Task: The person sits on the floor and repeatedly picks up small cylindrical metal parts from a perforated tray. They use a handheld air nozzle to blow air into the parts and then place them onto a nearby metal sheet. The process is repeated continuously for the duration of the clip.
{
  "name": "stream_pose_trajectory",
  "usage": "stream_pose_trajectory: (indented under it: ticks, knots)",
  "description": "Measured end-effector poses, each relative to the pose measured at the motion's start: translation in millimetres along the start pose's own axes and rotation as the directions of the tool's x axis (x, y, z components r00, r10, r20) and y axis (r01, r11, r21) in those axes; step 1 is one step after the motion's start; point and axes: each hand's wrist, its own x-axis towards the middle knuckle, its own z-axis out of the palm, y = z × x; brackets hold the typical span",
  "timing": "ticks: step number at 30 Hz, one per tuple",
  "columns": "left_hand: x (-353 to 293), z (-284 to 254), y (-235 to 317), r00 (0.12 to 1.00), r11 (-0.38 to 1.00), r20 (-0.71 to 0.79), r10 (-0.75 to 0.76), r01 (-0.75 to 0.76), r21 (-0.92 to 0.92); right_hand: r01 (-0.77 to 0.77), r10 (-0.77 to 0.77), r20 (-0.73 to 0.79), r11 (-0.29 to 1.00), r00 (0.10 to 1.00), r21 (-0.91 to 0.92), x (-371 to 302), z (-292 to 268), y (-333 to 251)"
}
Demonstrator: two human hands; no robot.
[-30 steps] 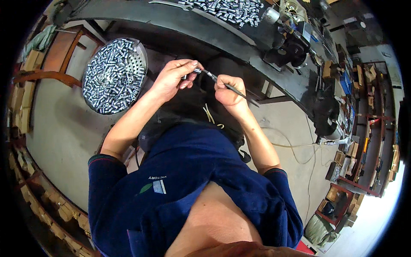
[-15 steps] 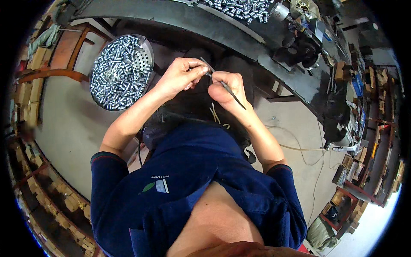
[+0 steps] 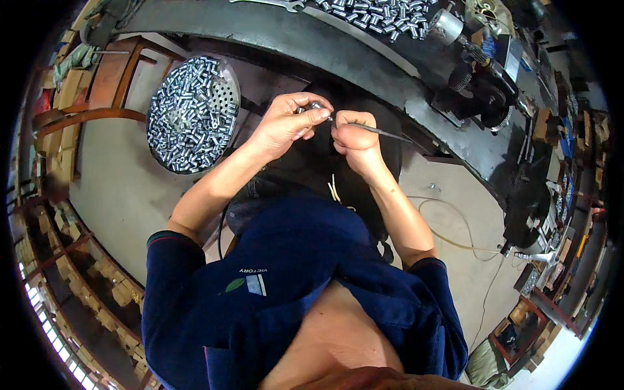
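My left hand (image 3: 290,126) is closed, its thumb and fingers pinching a small shiny metal sleeve (image 3: 316,106) that my fingers partly cover. Close beside it, my right hand (image 3: 356,138) is wrapped round a slim dark file (image 3: 383,132). The file's tapered end sticks out to the right past the wrist side of that hand. Its other end points toward the left fingertips; whether it touches the sleeve I cannot tell. Left of my hands, a round perforated metal pan (image 3: 225,97) holds a heap of similar metal sleeves (image 3: 185,123).
Ahead runs a dark workbench (image 3: 260,34) with a wrench (image 3: 279,4), a pile of metal sleeves (image 3: 383,14) and a small machine (image 3: 484,97). A wooden chair (image 3: 107,78) stands at the left. A thin hose (image 3: 458,246) lies on the floor at the right.
The file has swung from a steep slant to nearly level, its free end moving up and right. My right hand has turned with it; the left still pinches the sleeve. The whole view has shifted slightly.
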Motion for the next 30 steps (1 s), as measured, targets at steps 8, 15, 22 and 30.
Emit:
stream_pose_trajectory:
  ticks: [8, 15, 22, 30]
  knots:
    - [34, -9, 1, 0.986, 0.997, -0.149, 0.075, -0.070, 0.036, 0.052, -0.053, -0.024, 0.997, 0.998, -0.051, 9, -30, 7]
    - [47, -34, 1, 0.898, 0.487, -0.088, 0.432, -0.149, 0.861, 0.122, -0.128, -0.026, 0.981, 0.991, -0.152, 3, -47, -15]
    - [49, -56, -6, 0.846, 0.055, 0.148, 0.512, -0.205, 0.977, 0.120, -0.136, -0.013, 0.912, 0.991, -0.391, -10, -44, -30]
    - [40, -61, -12, 0.862, 0.158, 0.100, 0.497, -0.203, 0.966, 0.417, -0.384, 0.173, 0.757, 0.907, -0.504, -12, -7, -26]
